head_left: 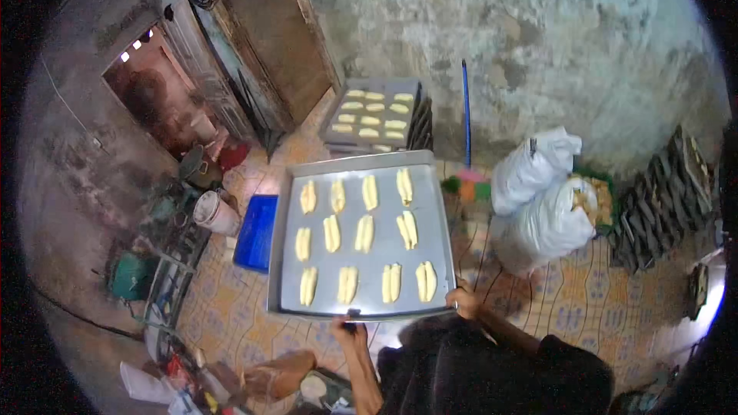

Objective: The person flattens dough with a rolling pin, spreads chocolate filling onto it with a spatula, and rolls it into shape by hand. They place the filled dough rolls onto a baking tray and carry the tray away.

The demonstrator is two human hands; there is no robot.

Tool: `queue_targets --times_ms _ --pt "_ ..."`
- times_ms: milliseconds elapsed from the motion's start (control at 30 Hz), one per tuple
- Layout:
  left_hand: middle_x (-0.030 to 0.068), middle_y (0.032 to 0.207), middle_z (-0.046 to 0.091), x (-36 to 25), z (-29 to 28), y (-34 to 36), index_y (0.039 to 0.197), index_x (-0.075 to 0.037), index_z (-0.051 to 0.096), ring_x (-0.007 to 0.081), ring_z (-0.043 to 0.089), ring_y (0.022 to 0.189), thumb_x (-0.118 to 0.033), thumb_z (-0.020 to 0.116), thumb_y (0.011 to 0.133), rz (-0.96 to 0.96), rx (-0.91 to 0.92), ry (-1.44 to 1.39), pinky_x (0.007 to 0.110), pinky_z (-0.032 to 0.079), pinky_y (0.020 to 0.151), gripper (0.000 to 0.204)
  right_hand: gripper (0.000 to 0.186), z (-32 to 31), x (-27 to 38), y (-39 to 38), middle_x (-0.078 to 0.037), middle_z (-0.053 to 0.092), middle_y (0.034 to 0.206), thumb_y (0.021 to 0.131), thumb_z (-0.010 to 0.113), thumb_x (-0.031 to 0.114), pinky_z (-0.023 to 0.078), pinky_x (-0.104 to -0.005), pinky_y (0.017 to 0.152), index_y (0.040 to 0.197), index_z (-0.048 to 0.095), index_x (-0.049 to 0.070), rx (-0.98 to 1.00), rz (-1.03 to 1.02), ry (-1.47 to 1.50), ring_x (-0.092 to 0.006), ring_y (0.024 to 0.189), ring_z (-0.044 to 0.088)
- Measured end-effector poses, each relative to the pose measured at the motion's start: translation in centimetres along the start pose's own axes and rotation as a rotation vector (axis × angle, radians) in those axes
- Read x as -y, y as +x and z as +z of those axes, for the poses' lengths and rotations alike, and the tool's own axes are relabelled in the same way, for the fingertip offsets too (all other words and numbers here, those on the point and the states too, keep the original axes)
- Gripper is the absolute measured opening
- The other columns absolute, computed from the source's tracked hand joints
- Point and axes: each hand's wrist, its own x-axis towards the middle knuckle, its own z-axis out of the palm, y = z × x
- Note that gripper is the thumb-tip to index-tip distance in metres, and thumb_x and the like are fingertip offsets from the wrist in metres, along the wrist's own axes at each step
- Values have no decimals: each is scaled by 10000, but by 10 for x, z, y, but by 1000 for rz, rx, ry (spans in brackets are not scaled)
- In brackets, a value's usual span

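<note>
In front of me I hold a large square metal baking tray (350,253) with raised sides. Several pale, elongated dough pieces (364,233), each split lengthwise, lie on it in rough rows. My left hand (350,330) grips the near edge left of its middle, the fingers partly hidden under the rim. Around the near right corner is closed my right hand (463,300). Beyond the far edge, a stack of similar trays (332,119) stands on the floor by the wall, with more dough pieces (371,120) on the top one.
A blue plastic crate (256,234) and a white bucket (217,213) sit on the tiled floor to the left. On the right stand white sacks (542,230) beside a leaning pile of dark trays or racks (663,203). A blue pole (466,111) leans against the wall.
</note>
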Motion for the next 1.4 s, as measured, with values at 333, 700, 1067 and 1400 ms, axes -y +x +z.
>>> queue_targets --times_ms 333,700,1067,1400 --pt "40 683 531 -27 150 151 662 -128 494 175 476 524 -108 542 705 -247 106 326 265 396 437 67 331 10 -144 175 -154 657 1116 1032 540 231 520 -405 920 1242 588 -20 -102 -451 -124 -238 1033 624" --pt "14 772 460 -30 114 217 806 -156 457 135 454 678 -111 630 713 -460 309 520 346 425 577 201 390 69 -88 153 -144 616 1212 1000 565 283 500 -463 968 1265 573 -2 -274 -218 -323 -281 1179 578" --pt "130 1057 622 -17 -10 111 1319 -45 535 216 540 823 -285 578 981 363 272 1085 383 493 804 417 604 127 -64 35 -164 529 1402 925 714 215 580 -392 850 1430 461 1 -282 134 19 -287 1117 642" --pt "130 1017 708 -6 -245 55 1172 -46 657 201 656 924 -248 679 930 -961 1452 1999 407 546 843 315 364 127 -121 62 -77 691 1085 954 639 280 542 -426 850 1221 637 34 -359 27 -558 -190 1005 645"
